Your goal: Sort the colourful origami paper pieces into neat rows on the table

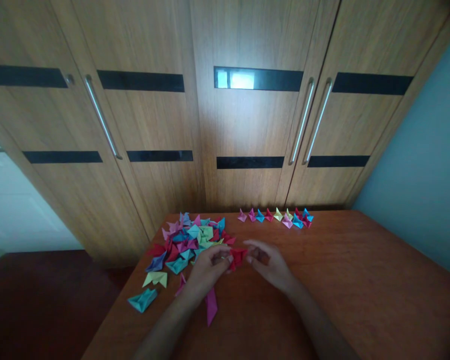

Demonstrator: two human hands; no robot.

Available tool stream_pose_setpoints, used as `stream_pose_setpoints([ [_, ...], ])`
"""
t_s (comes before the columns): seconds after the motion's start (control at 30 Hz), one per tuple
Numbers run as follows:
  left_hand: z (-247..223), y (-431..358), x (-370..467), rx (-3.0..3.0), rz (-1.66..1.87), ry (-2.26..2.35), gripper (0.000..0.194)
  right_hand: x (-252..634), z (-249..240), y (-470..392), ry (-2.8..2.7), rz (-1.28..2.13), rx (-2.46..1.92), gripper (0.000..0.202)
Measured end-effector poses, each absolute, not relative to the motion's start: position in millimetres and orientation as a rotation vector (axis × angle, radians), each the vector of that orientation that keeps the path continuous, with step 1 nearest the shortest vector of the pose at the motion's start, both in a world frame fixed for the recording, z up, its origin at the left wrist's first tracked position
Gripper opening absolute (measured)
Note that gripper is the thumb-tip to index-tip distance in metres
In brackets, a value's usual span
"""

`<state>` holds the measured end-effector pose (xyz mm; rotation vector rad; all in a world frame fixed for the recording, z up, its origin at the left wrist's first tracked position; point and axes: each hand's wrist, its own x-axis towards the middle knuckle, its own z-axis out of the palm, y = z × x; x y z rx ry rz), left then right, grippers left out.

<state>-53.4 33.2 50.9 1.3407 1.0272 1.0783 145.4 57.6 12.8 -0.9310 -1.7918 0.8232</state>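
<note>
A red folded-paper piece (238,257) is between my two hands, just above the table near its middle. My left hand (207,270) is closed, its thumb and fingertips pinching the left side of the piece. At the other end my right hand (269,265) has curled fingers, with the thumb and index fingertip at the paper's right edge. Beyond my left hand lies a heap of folded-paper pieces (195,235) in blue, green, pink and red. A magenta paper piece (211,306) lies beside my left wrist, and another pink one is partly hidden behind the forearm.
Small folded-paper pieces (269,215) stand in a row along the back of the brown table (341,290), grouped more closely at its right end. A pale yellow piece (156,279) and a teal piece (142,300) lie near the left edge. Wooden cupboard doors (247,120) rise behind.
</note>
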Motion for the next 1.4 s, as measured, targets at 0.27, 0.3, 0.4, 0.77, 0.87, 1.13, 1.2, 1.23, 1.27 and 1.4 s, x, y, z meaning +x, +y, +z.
stream_pose_setpoints([
  [0.27, 22.2, 48.7, -47.5, 1.4, 0.985, 1.057, 0.027, 151.6, 14.2, 62.9, -1.853, 0.8, -0.963, 0.014],
  [0.3, 19.9, 48.5, -50.1, 1.45, 1.013, 1.094, 0.026, 154.0, 11.4, 65.3, -1.852, 0.796, -0.995, 0.015],
  [0.4, 19.3, 44.7, -57.9, 1.718, 1.079, 1.264, 0.022, 169.4, -0.1, 76.7, -1.827, 0.714, -1.128, 0.022],
  [0.77, 16.3, 27.7, -53.6, 2.254, 0.934, 1.339, 0.03, 236.7, -25.0, 132.8, -1.539, 0.141, -2.114, 0.029],
  [0.87, 14.9, 23.7, -51.6, 2.29, 0.869, 1.332, 0.038, 231.7, -21.1, 141.5, -1.56, 0.152, -2.299, 0.031],
  [1.13, 22.2, 18.2, -48.9, 2.292, 0.785, 1.326, 0.045, 216.6, -16.0, 157.2, -1.551, 0.152, -2.419, 0.036],
  [1.2, 22.7, 17.8, -48.6, 2.292, 0.775, 1.33, 0.044, 215.7, -15.6, 159.3, -1.557, 0.148, -2.423, 0.037],
  [1.23, 22.9, 17.6, -48.5, 2.291, 0.769, 1.332, 0.044, 215.4, -15.4, 160.1, -1.561, 0.144, -2.422, 0.038],
  [1.27, 23.2, 17.6, -48.4, 2.292, 0.76, 1.333, 0.044, 215.2, -15.2, 160.9, -1.567, 0.137, -2.42, 0.038],
  [1.4, 25.1, 17.6, -48.0, 2.297, 0.73, 1.322, 0.043, 214.6, -14.6, 162.5, -1.576, 0.115, -2.418, 0.038],
])
